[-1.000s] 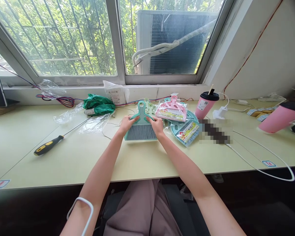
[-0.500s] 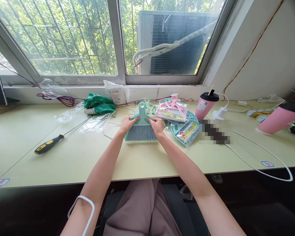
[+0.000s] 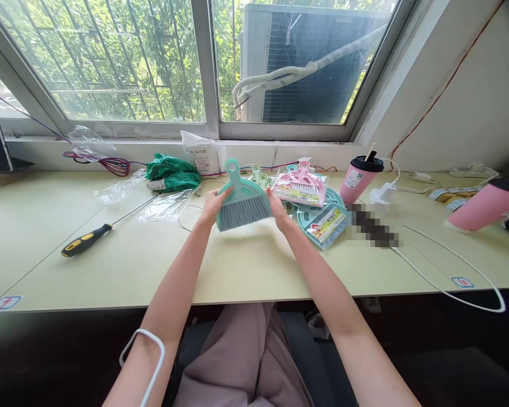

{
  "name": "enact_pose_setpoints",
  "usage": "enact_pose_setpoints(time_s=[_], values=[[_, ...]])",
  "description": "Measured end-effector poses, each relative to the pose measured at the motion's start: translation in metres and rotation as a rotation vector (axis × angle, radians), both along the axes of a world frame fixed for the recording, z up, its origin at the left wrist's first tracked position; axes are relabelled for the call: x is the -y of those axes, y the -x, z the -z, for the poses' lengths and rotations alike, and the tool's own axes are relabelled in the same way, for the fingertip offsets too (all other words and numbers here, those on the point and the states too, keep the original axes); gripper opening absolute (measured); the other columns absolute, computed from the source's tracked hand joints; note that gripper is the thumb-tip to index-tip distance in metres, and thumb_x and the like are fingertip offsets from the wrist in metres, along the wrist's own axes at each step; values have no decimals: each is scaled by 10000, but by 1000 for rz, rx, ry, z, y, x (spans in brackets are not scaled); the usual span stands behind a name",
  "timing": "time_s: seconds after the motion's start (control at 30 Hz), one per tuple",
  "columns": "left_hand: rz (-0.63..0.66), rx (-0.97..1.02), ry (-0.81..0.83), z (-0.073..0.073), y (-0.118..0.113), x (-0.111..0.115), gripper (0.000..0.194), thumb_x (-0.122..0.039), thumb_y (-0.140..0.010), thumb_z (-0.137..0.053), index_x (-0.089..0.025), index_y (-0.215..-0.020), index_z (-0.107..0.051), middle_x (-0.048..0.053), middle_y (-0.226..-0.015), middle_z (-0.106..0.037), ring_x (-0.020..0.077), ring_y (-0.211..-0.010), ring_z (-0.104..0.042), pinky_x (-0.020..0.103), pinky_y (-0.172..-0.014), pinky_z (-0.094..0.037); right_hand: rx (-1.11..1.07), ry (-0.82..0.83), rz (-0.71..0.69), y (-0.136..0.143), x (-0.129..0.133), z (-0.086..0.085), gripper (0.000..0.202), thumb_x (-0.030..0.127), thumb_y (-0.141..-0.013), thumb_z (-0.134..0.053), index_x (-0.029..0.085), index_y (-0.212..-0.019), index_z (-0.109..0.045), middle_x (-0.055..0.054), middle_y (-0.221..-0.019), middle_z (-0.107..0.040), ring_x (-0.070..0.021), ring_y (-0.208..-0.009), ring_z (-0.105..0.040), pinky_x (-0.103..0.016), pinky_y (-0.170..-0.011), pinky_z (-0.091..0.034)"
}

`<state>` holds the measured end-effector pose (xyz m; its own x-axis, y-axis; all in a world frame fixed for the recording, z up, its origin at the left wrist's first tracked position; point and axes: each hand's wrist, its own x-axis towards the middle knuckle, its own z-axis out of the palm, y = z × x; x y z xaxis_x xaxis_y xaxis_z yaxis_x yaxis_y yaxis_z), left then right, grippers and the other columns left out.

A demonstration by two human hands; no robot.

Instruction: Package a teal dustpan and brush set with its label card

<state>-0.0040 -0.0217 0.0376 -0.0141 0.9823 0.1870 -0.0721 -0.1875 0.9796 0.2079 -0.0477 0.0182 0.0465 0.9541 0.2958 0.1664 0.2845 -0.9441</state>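
A teal hand brush (image 3: 242, 206) with grey bristles is held up over the table, its handle tilted to the left. My left hand (image 3: 212, 207) grips its left edge, the fingers closed on it. At the brush's right end my right hand (image 3: 279, 210) holds the edge between thumb and fingers. Right behind lie a pink brush set (image 3: 301, 186) in clear wrapping, a wrapped teal set (image 3: 326, 223) and a light green piece (image 3: 259, 176).
On the left are a screwdriver (image 3: 87, 240), a green plastic bag (image 3: 172, 172) and coiled wires (image 3: 114, 164). To the right stands a pink cup (image 3: 358, 181) near a white plug (image 3: 383, 194). Another pink cup (image 3: 486, 204) leans at far right, and a white cable (image 3: 449, 291) loops over the front edge.
The teal brush has tilted, its handle swinging left and its right end rising. My right hand has moved slightly up and right, my left slightly left. The camera view has shifted a little.
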Motion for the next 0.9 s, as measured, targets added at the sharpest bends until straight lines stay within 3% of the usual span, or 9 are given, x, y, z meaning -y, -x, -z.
enact_pose_setpoints(time_s=[0.07,0.13,0.27,0.4,0.5,0.63,0.7,0.8,0.9], values=[[-94,220,29,5,11,-9,336,-449,-666,-804,-148,-728,-667,39,-719,-660,161,-661,-595,275,-629,-471,159,22,-7,-4,-3,5,559,564,-986,-332,225,-1332,-610,-80,-1244,-698,-254,-1200,-614,-423,-1015,-483],[-148,397,49,12,24,-17,286,-389,-710,-789,-156,-842,-688,56,-829,-704,179,-745,-649,297,-707,-528,446,11,-31,-4,-3,13,523,488,-961,-461,239,-1415,-538,-87,-1335,-658,-276,-1290,-562,-467,-1092,-426],[-222,538,121,27,45,-28,229,-233,-742,-757,-179,-946,-667,54,-921,-719,170,-821,-689,299,-785,-557,937,-81,-181,10,3,28,646,398,-937,-536,194,-1531,-384,-122,-1603,-359,-287,-1517,-267,-506,-1234,-203],[-281,567,195,38,52,-33,232,-140,-738,-728,-171,-952,-645,36,-896,-709,130,-746,-682,267,-748,-560,1109,-164,-255,24,12,28,471,339,-988,-448,242,-1443,-525,-66,-1650,-244,-306,-1556,-99,-610,-1228,-73],[-259,583,184,41,51,-35,166,-133,-758,-711,-152,-911,-650,41,-881,-709,122,-735,-677,253,-745,-565,1010,-231,-331,27,16,21,302,312,-957,-532,236,-1167,-735,-56,-1619,-331,-316,-1549,-146,-596,-1228,-108],[-220,562,166,42,49,-34,183,-140,-765,-713,-157,-936,-653,42,-906,-715,120,-774,-683,237,-762,-564,766,-191,-473,29,19,15,140,305,-861,-689,214,-800,-776,-70,-1349,-656,-280,-1304,-554,-459,-1131,-372],[-192,539,161,42,48,-33,230,-154,-752,-737,-163,-965,-651,47,-934,-720,132,-809,-690,242,-775,-567,706,-145,-519,30,19,15,148,245,-784,-763,217,-929,-770,-62,-1213,-720,-230,-1109,-656,-388,-1026,-455],[-141,523,143,41,45,-30,345,-127,-708,-774,-179,-1025,-650,47,-964,-721,151,-837,-696,265,-785,-575,758,-104,-486,28,17,15,527,184,-702,-822,222,-1209,-684,-72,-1198,-697,-219,-1091,-629,-348,-970,-465],[-164,517,146,39,41,-26,463,-52,-662,-775,-197,-1081,-643,34,-932,-721,155,-811,-693,278,-761,-580,915,-49,-388,22,16,12,462,261,-692,-852,248,-1134,-716,-80,-1202,-652,-276,-1197,-543,-389,-989,-430]])
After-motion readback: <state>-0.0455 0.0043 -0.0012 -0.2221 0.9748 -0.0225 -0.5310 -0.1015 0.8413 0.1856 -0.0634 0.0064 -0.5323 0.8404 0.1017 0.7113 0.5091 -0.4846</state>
